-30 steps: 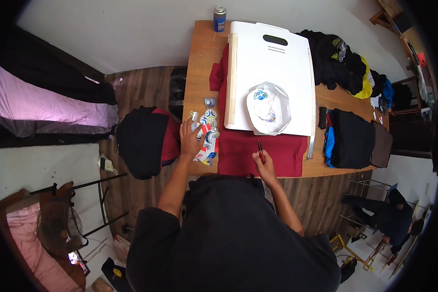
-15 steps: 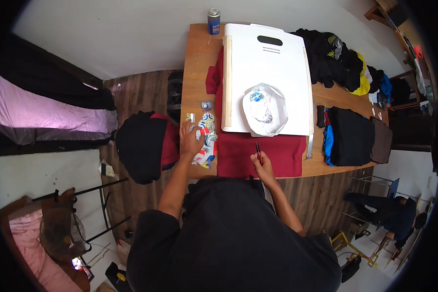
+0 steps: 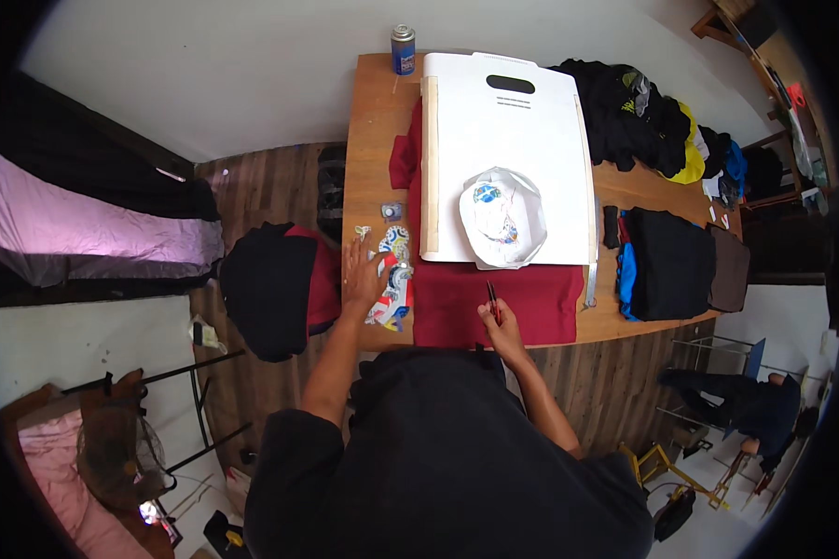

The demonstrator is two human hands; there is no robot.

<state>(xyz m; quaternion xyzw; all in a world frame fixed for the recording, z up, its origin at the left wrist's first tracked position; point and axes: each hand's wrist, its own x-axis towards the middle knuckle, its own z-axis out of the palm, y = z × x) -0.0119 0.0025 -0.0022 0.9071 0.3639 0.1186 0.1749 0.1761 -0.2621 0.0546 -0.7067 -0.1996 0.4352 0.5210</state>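
My left hand (image 3: 362,275) lies with its fingers spread over the left edge of a heap of colourful printed cutouts (image 3: 397,289) on the wooden table. The fingertips touch the heap and hide part of it. In my right hand (image 3: 504,335) is a slim, pointed black-and-red tool (image 3: 493,305), its tip facing away from me. That hand hovers over folded maroon cloth (image 3: 541,303). Just beyond, a white paper bag with a rolled-open rim (image 3: 534,200) stands on a white board (image 3: 522,130), with a few printed scraps inside it.
A blue spray can (image 3: 403,51) stands at the table's far left corner. Folded black garments (image 3: 667,265) are stacked at the right, with a clothes heap (image 3: 615,116) behind. Dark and maroon clothing (image 3: 270,289) sits left of the table. Another person (image 3: 755,410) is at far right.
My left hand has shifted slightly left, and its fingers have straightened over the cutouts. The right hand still holds the tool, now turned a little. The whole view has tilted slightly.
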